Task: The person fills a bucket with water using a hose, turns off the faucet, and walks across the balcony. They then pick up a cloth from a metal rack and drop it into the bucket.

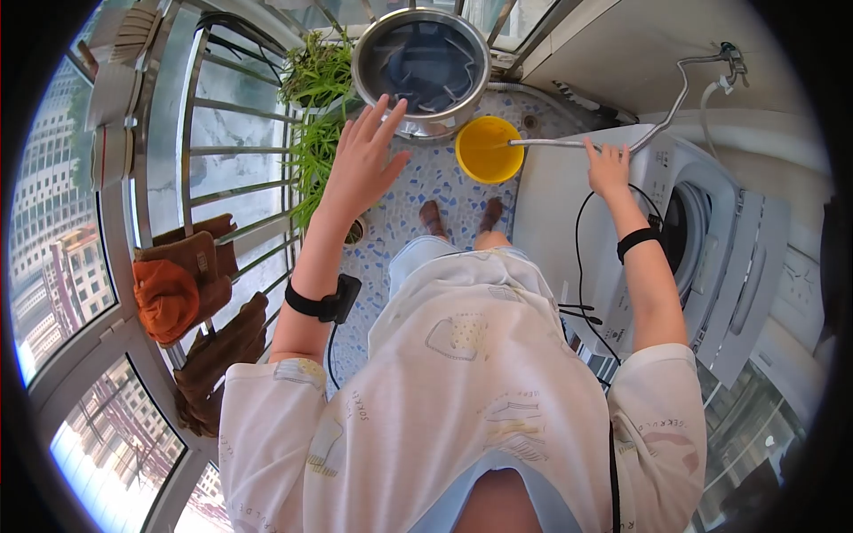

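My left hand is raised with its fingers spread and nothing in it. It hangs in front of the near left rim of a large steel basin, where dark fabric appears to lie in water. On the right, my right hand grips a thin grey hose, palm down. From a wall tap the hose bends down past my fingers, and its free end points into a yellow bucket. That bucket stands on the floor just in front of my feet, close to the basin.
A top-loading washing machine with its lid up stands at my right; a black cable crosses it. Green potted plants line the railing at left. Brown and orange cloths hang there. The floor is blue-and-white patterned.
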{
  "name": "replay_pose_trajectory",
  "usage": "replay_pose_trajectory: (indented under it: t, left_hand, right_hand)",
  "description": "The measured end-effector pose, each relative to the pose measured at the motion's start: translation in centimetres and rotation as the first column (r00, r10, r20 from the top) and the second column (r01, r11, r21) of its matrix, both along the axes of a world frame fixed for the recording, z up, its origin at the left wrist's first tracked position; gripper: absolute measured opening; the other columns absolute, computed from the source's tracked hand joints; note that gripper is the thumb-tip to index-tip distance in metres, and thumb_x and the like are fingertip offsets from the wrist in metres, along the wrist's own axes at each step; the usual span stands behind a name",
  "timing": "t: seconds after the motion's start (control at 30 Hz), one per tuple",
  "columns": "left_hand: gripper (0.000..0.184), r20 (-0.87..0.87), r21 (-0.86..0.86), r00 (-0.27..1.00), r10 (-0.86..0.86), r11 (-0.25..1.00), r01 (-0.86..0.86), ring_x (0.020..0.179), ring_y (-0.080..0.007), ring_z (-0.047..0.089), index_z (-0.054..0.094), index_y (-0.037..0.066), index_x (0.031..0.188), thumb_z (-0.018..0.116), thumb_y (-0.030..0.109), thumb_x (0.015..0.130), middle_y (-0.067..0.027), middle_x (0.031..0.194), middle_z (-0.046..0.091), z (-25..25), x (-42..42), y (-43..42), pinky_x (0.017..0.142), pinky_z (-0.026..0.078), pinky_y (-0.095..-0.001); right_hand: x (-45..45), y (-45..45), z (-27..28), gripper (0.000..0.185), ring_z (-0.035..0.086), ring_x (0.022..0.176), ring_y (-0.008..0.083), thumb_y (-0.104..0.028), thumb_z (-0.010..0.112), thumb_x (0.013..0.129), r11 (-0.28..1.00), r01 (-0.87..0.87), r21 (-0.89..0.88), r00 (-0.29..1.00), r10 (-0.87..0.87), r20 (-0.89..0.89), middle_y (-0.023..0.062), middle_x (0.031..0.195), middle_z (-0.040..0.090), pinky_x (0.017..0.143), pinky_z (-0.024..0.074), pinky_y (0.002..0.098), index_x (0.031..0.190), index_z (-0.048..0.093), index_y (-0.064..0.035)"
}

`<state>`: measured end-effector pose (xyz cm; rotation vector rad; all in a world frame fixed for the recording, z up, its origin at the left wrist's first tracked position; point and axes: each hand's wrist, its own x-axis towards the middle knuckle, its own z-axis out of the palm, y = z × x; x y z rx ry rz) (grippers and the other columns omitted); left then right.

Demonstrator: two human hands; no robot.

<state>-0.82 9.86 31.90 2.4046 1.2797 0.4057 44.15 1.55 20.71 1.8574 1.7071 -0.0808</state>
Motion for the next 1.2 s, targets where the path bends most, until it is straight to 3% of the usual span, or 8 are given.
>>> replay_pose_trajectory:
  t: [0.2,0.27,0.57,0.9,1.2]
  left_hand:
    - [0.067,-0.044,-0.021,0.994,0.1,0.995,-0.101,0.139,-0.0363,0.034,0.033,0.022,0.15,0.064,0.021,0.09,-0.0135,0.153,0.034,0.6,-1.8,-3.4,0.114,0.027,-0.0501]
    - [0.067,0.016,0.006,0.994,0.111,0.994,-0.111,0.138,-0.0368,0.035,0.033,0.021,0.15,0.063,0.02,0.09,-0.0147,0.152,0.034,1.0,-1.7,-4.3,0.113,0.028,-0.0497]
    - [0.066,-0.027,0.06,0.991,0.133,0.99,-0.131,0.138,-0.0349,0.035,0.034,0.021,0.15,0.063,0.022,0.091,-0.014,0.152,0.035,2.1,-0.2,-6.2,0.113,0.028,-0.0493]
    - [0.065,-0.061,0.012,0.984,0.169,0.986,-0.169,0.14,-0.0359,0.033,0.032,0.025,0.15,0.061,0.026,0.092,-0.0124,0.154,0.033,0.9,-2.1,-7.5,0.115,0.025,-0.0514]
    - [0.065,-0.099,0.003,0.984,0.145,0.989,-0.146,0.139,-0.035,0.034,0.033,0.023,0.15,0.062,0.024,0.092,-0.0122,0.154,0.032,0.3,-5.0,-6.9,0.113,0.026,-0.0523]
  right_hand:
    - [0.0,-0.2,-1.2,0.07,0.043,0.127,0.035,-0.017,0.053,0.088,1.0,-0.017,0.002,0.999,0.017,0.045,0.0171,0.13,0.05,0.115,0.0125,0.0556,0.152,0.026,-0.0235]
    - [0.1,-0.1,-1.8,0.071,0.042,0.127,0.0357,-0.018,0.053,0.088,1.0,-0.012,0.012,0.998,0.011,0.055,0.0177,0.13,0.05,0.115,0.0125,0.0557,0.152,0.026,-0.0235]
    - [-0.8,0.3,-1.4,0.07,0.039,0.131,0.0376,-0.019,0.05,0.088,0.999,0.021,-0.044,0.995,-0.017,0.095,0.0204,0.134,0.047,0.115,0.0095,0.0563,0.153,0.023,-0.023]
    - [-0.6,-0.5,-0.7,0.075,0.036,0.133,0.033,-0.019,0.055,0.088,1.0,-0.004,-0.009,0.997,0.004,0.075,0.0163,0.137,0.044,0.117,0.0093,0.0521,0.154,0.021,-0.0233]
    - [-0.2,-0.6,-1.9,0.078,0.036,0.132,0.0323,-0.016,0.056,0.085,0.998,-0.02,0.065,0.995,0.014,0.097,0.015,0.136,0.044,0.117,0.0096,0.0519,0.154,0.021,-0.0249]
